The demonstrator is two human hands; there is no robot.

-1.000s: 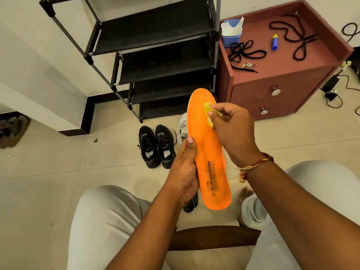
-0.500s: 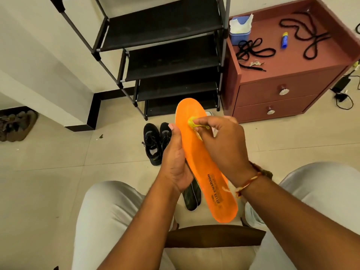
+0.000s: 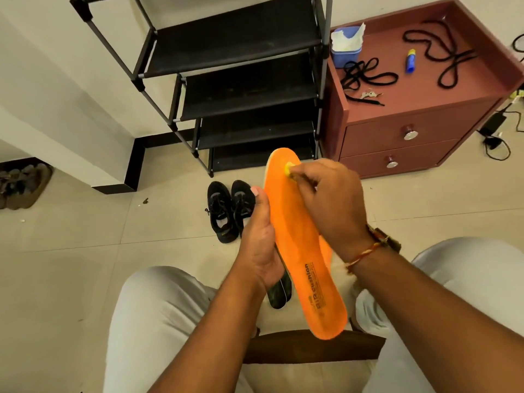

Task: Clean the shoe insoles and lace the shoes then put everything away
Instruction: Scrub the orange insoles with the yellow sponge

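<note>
My left hand (image 3: 259, 245) grips the left edge of an orange insole (image 3: 300, 242), held upright over my lap with its toe pointing away. My right hand (image 3: 329, 205) pinches a small yellow cloth (image 3: 289, 168) and presses it on the insole near the toe. A pair of black shoes (image 3: 229, 211) stands on the floor beyond my hands. A dark insole (image 3: 280, 293) lies on the floor below my left hand, partly hidden. Black laces (image 3: 365, 76) lie on the red cabinet.
A black shoe rack (image 3: 243, 89) stands against the wall, and a red two-drawer cabinet (image 3: 408, 129) is right of it. On the cabinet sit a blue tub with wipes (image 3: 346, 49), a blue-yellow tube (image 3: 410, 61) and more laces (image 3: 442, 52). Brown shoes (image 3: 22, 185) lie far left.
The cloth in my right hand has slid up the insole toward the toe. The insole has tilted so its toe leans left, and my left hand has shifted with it.
</note>
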